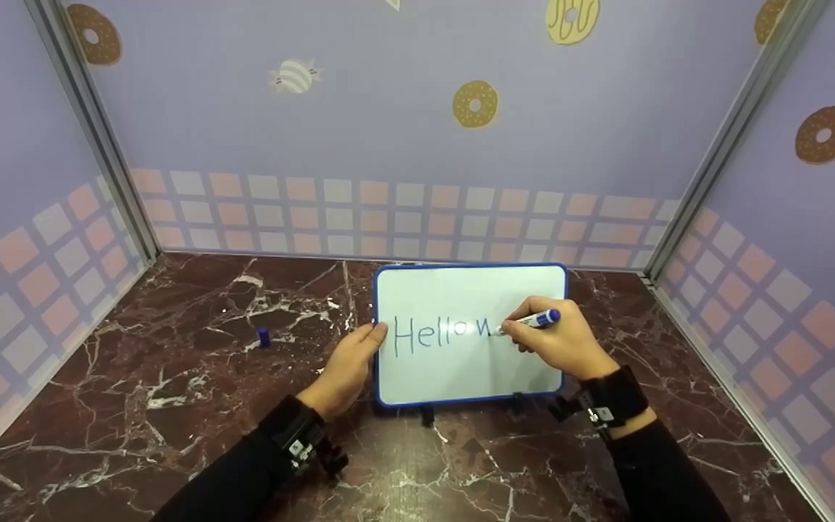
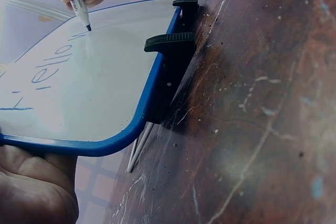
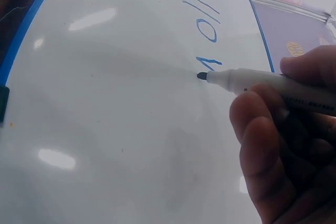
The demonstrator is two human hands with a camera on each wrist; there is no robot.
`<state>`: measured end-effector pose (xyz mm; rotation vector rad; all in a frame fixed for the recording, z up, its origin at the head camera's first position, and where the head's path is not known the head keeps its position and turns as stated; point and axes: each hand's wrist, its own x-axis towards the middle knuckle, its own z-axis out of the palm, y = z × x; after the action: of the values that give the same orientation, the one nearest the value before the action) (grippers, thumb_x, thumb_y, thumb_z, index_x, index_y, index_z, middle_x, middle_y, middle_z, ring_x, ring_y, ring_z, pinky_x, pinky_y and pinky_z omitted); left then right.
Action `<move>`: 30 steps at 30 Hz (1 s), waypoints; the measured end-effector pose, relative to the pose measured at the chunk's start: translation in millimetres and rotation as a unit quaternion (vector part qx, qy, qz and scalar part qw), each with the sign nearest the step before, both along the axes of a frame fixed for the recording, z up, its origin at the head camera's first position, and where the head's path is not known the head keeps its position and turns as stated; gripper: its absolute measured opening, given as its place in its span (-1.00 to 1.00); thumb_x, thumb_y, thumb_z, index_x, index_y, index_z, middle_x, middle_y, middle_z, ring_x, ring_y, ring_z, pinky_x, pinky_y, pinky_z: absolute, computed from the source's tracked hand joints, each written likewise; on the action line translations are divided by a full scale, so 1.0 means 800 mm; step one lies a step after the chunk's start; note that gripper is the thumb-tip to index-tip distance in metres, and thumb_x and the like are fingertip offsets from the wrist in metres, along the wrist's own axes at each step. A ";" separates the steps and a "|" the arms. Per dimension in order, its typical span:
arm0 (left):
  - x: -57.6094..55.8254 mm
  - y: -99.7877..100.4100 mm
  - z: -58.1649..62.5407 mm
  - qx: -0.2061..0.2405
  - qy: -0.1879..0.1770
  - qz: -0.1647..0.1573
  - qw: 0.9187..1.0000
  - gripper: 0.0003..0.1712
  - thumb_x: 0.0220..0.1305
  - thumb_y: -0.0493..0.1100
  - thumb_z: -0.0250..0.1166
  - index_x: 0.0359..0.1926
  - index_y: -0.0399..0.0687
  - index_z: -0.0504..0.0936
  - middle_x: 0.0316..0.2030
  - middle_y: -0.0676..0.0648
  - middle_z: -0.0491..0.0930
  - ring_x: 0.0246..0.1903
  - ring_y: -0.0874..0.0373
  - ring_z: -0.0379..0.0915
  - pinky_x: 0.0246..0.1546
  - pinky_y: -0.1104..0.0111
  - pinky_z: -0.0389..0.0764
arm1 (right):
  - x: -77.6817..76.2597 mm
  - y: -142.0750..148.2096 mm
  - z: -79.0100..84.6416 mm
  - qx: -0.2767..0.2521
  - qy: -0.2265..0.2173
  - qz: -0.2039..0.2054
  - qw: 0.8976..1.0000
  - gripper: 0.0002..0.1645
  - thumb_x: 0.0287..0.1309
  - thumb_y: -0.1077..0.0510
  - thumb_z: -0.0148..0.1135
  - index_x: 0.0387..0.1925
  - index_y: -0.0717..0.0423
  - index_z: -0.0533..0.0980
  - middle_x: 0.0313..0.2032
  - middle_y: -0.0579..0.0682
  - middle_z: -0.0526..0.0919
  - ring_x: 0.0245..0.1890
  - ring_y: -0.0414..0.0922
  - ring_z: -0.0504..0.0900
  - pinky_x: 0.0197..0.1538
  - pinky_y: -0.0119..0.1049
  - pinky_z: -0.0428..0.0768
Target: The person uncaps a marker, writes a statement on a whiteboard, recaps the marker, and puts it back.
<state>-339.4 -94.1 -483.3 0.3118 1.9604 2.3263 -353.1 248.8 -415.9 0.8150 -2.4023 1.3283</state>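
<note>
A whiteboard (image 1: pixel 432 380) with a blue frame stands tilted up on the table, bearing "Hello" and the strokes of a further letter in blue. My left hand (image 1: pixel 345 371) grips its left edge, thumb at the front of the frame and the other fingers hidden behind. Between the thumb and fingers of my right hand (image 1: pixel 566 341) is a white marker (image 3: pixel 257 80) with a blue end. Its dark tip (image 3: pixel 202 76) is right at the last stroke in the right wrist view. The uncapped tip points left across the board.
A small blue marker cap (image 1: pixel 264 337) stands on the dark marbled table (image 1: pixel 193 435), left of the board. Black stand clips (image 2: pixel 170 43) hold the board's lower edge. Patterned panels (image 1: pixel 388 145) wall in the back and both sides.
</note>
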 end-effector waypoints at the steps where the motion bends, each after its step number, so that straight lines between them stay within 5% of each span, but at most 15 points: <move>1: 0.000 0.000 0.000 0.001 -0.001 0.000 1.000 -0.49 0.84 0.02 0.01 0.17 -0.43 0.55 -0.15 -0.23 0.81 -0.19 0.01 0.80 -0.13 0.18 0.84 | 0.000 0.000 0.000 -0.001 0.000 0.001 1.000 -0.89 0.41 0.24 0.55 -0.31 0.11 0.77 -0.49 -0.06 0.79 -0.51 -0.04 0.77 -0.43 -0.36 0.72; 30: 0.001 0.000 0.002 0.008 0.002 -0.014 1.000 -0.48 0.85 -0.01 -0.02 0.28 -0.48 0.50 -0.10 -0.24 0.81 -0.14 0.02 0.81 -0.07 0.18 0.84 | 0.000 -0.003 0.005 -0.057 -0.002 -0.022 0.998 -0.93 0.38 0.31 0.54 -0.27 0.25 0.78 -0.48 0.05 0.79 -0.54 -0.09 0.73 -0.42 -0.35 0.75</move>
<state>-338.7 -94.1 -481.5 0.3447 1.9275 2.3266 -353.1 246.1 -411.6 0.7259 -2.3095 1.4371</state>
